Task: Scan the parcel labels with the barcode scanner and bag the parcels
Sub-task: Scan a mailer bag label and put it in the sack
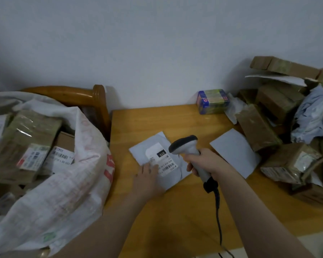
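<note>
A flat white mailer parcel [147,146] lies in the middle of the wooden table [175,211], label [161,159] face up. My left hand [147,176] rests flat on the parcel's near left edge, fingertips touching the label. My right hand [203,162] grips the handle of a grey barcode scanner [186,145], whose dark head hangs just above the parcel, right of the label. The scanner's black cable [219,220] runs down toward me. A large white woven sack [67,183] stands open at the left, holding several taped brown parcels [26,142].
A heap of taped brown boxes [280,131] and crumpled mailers fills the table's right side. Another flat white mailer [235,151] lies beside the heap. A blue-green packet [213,101] sits at the back edge by the wall. A wooden chair back [97,101] rises behind the sack.
</note>
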